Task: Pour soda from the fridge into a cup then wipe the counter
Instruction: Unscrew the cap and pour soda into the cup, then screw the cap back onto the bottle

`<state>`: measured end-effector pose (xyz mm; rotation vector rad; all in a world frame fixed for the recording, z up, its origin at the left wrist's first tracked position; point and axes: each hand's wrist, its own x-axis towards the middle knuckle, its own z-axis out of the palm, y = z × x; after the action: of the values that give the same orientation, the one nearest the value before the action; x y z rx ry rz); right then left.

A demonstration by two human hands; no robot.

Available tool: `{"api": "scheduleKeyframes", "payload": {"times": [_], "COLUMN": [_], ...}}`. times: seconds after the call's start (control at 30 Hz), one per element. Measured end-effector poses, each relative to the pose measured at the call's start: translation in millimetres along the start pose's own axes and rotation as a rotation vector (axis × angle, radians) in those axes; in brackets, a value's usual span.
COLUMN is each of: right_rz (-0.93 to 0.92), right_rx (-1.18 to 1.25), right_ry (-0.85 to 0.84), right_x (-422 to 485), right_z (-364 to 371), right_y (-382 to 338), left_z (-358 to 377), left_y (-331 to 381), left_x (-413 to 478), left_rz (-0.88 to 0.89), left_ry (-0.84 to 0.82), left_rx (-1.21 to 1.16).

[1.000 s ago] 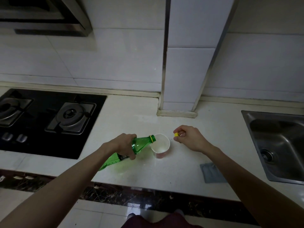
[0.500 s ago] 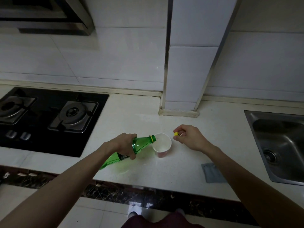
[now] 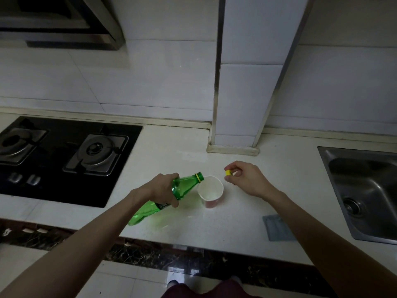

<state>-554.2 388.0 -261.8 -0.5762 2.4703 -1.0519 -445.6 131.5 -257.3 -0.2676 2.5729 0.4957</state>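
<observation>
Pouring is the step in hand. The left hand (image 3: pixel 160 187) has its grip wrapped round the tilted green bottle (image 3: pixel 184 186), whose mouth is at the rim of the cup (image 3: pixel 210 192) standing on the surface (image 3: pixel 236 222). The right hand (image 3: pixel 247 179) pinches the yellow cap (image 3: pixel 228 172) just beside it. Next, I'd say, right the bottle and recap it. The grey cloth (image 3: pixel 277 227) lies near the sink (image 3: pixel 348 175).

Kitchen fixtures, dimly lit
Black two-burner gas hob (image 3: pixel 64 160) at left beneath a range hood (image 3: pixel 64 24); steel sink (image 3: pixel 365 190) at right; white tiled pillar (image 3: pixel 247 82) between them.
</observation>
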Motion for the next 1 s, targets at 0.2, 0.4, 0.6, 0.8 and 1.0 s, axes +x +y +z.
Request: {"api": "scheduleKeyframes", "payload": {"times": [0.2,0.4,0.6,0.8,1.0], "right_rz": [-0.101,-0.265,-0.534,-0.74,-0.821], "right_rx": [0.138,0.267,0.074,-0.006,-0.039], "right_ry": [0.012,0.053,-0.005,-0.143,-0.207], "right_x": [-1,-1,-2,-2,-6], "right_z": [5,2,-19,-47,-70], "right_y": [-31,-68,-99,-138,-183], "left_z": [4,-5,-26,-65,-99], "left_y": [0,9,11,12,8], "left_x": [-7,-19,-33,-63,-80], "left_rz": [0.109,0.148,0.18,0.23,0.379], "left_ry": [0.19,0.291,0.318,0.216,-0.132], "left_rx": [-0.247,-0.391,-0.378,-0.522,-0.749]}}
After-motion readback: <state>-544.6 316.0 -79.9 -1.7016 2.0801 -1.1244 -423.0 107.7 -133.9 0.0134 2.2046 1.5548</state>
